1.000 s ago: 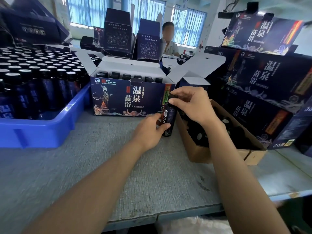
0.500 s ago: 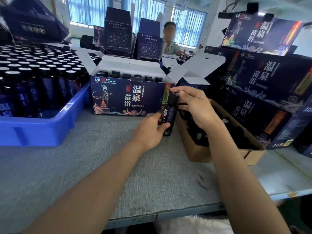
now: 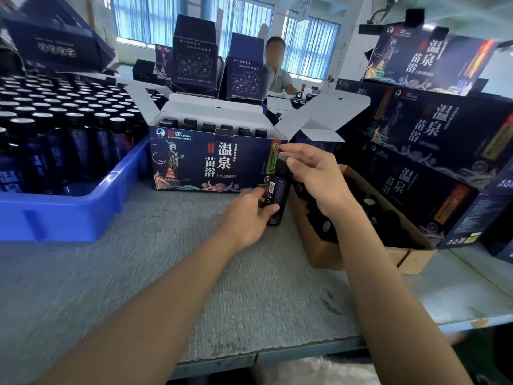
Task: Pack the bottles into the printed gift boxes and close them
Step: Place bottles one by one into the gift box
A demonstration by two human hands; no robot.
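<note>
A dark bottle (image 3: 277, 194) with a barcode label stands upright on the grey table, just right of the open printed gift box (image 3: 211, 165). My left hand (image 3: 247, 215) grips the bottle's lower body. My right hand (image 3: 313, 176) is over the bottle's black cap with fingers nearly straight and the thumb tip at the cap. The gift box holds several capped bottles (image 3: 208, 126) in rows, and its white flaps (image 3: 330, 112) stand open.
A blue crate (image 3: 63, 215) full of dark bottles sits at the left. A brown carton (image 3: 358, 254) with dark contents lies under my right wrist. Closed printed boxes (image 3: 433, 151) are stacked at the right. A person sits behind the table.
My right hand has loosened from its pinch on the cap and its fingers have straightened. The left hand keeps hold of the bottle, which stays in place.
</note>
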